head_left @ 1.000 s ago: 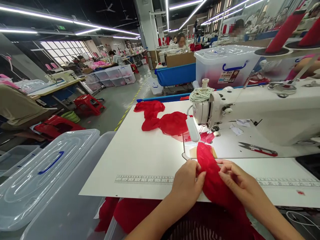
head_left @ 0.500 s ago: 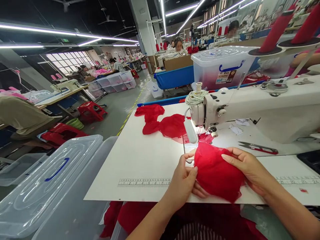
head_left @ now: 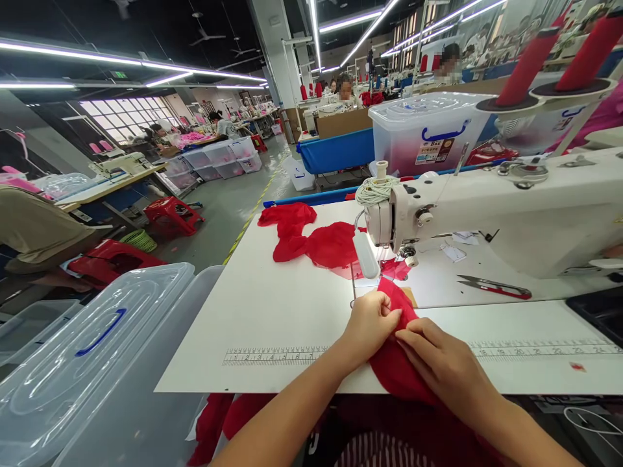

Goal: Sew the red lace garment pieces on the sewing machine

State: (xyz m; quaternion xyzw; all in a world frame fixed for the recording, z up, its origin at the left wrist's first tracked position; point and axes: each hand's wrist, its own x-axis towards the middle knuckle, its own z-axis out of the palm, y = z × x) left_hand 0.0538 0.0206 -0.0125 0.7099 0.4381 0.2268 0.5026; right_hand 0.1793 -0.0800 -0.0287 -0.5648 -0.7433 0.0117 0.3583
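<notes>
A long white laminate worktop (head_left: 272, 305) with a printed ruler strip along its near edge fills the middle of the room. Across its right half stands a white industrial sewing machine (head_left: 491, 207), its head pointing left. To the left, just off the worktop, sits a clear plastic storage bin with a blue-handled lid (head_left: 87, 350). Further back on the worktop lies a loose heap of red mesh fabric (head_left: 311, 237), well apart from the hands. Nearer, a piece of red sheer fabric (head_left: 396, 363) runs from just before the machine's needle down over the near edge. The left hand (head_left: 370, 323) has its fingers closed, pinching the fabric's upper end. The right hand (head_left: 438, 363) lies over it, fingers curled and pressing it down. Red-handled thread snips (head_left: 494, 286) lie under the machine's arm.
</notes>
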